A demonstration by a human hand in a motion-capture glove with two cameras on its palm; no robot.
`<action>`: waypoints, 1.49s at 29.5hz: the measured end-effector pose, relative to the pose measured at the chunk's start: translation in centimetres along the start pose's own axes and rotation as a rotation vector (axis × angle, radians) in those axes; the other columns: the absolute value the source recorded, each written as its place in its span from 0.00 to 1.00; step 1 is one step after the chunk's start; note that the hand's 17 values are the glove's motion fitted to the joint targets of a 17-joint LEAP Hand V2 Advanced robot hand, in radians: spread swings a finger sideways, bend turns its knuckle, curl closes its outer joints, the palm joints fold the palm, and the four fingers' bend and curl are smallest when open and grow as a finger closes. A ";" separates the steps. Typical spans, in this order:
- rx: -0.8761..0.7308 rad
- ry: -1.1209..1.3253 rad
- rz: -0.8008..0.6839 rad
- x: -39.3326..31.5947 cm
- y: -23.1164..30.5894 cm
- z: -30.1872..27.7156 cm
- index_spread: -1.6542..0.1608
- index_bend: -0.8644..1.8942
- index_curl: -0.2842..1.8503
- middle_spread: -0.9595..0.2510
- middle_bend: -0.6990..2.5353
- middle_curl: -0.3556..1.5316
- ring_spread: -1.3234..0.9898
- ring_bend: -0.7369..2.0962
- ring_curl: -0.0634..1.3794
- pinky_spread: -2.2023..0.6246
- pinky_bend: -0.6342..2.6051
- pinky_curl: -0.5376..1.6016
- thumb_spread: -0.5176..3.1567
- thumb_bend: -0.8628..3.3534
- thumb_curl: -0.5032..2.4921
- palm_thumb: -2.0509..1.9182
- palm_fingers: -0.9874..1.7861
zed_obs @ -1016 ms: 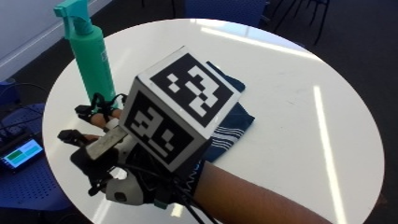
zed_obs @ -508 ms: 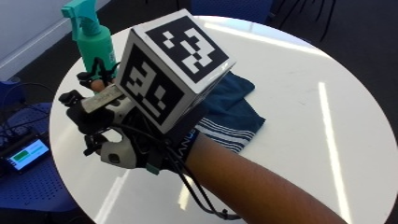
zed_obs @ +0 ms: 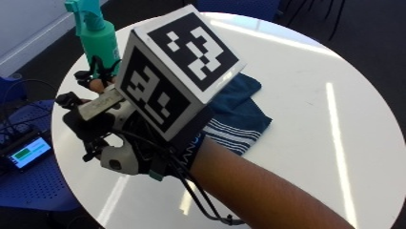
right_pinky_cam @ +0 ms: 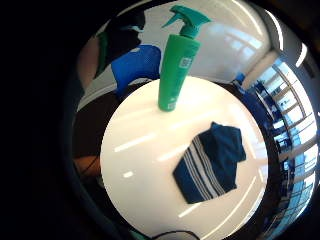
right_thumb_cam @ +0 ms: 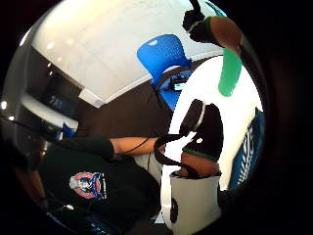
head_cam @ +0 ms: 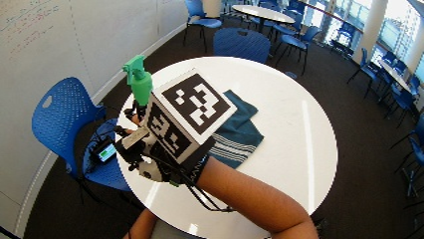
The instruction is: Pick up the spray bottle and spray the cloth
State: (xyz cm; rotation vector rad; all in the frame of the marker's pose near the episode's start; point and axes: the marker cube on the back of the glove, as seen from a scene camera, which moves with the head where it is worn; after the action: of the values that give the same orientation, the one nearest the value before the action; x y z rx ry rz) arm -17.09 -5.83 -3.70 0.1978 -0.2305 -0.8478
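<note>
My outside view looks down from close behind the forearm; my wide view sits higher, taking in the room; both palm cameras face across the table (zed_obs: pixel 329 71); all share the spray bottle (right_pinky_cam: pixel 176 70).

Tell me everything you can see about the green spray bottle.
The spray bottle is a tall, slim green cylinder, plastic by its look, with a teal trigger head and a small label near its shoulder. It stands upright near the edge of the round white table, apart from the cloth. The gloved right hand is close beside it; contact cannot be told.
</note>
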 end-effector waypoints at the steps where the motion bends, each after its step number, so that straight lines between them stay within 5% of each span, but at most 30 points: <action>1: -0.001 0.003 -0.001 0.0 0.1 0.0 0.66 0.38 0.31 0.70 0.27 0.37 0.54 0.36 0.27 0.85 0.24 0.36 0.46 0.20 0.43 0.71 0.57; 44: -0.017 0.065 -0.035 -0.2 -1.0 -0.4 0.66 0.38 0.31 0.70 0.27 0.37 0.54 0.36 0.27 0.85 0.24 0.36 0.45 0.20 0.41 0.71 0.57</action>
State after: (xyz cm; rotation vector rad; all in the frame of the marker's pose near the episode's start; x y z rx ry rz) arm -17.87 -6.29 -4.38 0.2140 -0.1591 -0.8763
